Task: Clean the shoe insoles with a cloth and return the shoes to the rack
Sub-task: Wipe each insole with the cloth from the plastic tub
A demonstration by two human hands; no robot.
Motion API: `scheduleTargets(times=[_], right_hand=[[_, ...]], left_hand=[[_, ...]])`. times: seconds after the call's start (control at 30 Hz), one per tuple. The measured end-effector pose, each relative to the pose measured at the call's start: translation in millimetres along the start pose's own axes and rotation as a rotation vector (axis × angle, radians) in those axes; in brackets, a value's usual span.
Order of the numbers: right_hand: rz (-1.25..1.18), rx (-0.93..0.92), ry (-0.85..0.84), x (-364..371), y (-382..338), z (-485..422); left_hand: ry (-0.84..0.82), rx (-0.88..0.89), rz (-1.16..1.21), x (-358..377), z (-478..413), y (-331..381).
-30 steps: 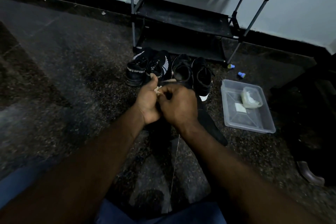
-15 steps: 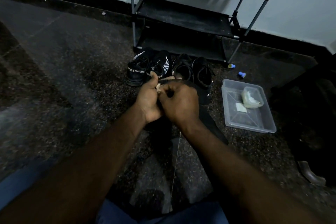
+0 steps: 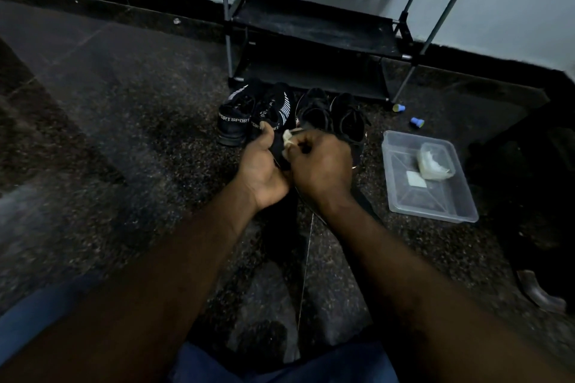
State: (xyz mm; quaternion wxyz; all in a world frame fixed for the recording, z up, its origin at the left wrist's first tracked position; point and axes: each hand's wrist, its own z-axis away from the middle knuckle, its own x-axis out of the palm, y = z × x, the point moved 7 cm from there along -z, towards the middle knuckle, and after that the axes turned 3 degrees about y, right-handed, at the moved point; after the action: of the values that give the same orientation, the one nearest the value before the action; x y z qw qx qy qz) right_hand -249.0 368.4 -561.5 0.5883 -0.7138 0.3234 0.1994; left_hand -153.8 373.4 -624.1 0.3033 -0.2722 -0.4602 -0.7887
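Now the cloth has slid further up the black insole; grip of the right hand pinches it, left hand wraps round the insole.

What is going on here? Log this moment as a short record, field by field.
left hand: grips the insole
right hand: pinches a white cloth against the insole
shoes: four, on the floor in front of the rack
tray: right of the shoes, holds a small container
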Motion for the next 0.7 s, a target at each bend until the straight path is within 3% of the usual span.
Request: scheduleTargets(times=[0.17,0.33,0.57,0.7], right_hand=[[0.001,-0.13,-0.054,14,-5,16],[0.045,-0.058,0.026,11,6,-2],[-0.031,-0.082,-0.062,28,-2,6],[0.021,0.006,0.047,18,14,-11]], left_hand=[[0.0,-0.012,0.003,-7,-3,6],[0.044,0.0,0.004,-8,-6,1],[0.07,-0.006,-0.024,-14,-9,2],[0.066,0.013,0.041,-14,-12,-2]])
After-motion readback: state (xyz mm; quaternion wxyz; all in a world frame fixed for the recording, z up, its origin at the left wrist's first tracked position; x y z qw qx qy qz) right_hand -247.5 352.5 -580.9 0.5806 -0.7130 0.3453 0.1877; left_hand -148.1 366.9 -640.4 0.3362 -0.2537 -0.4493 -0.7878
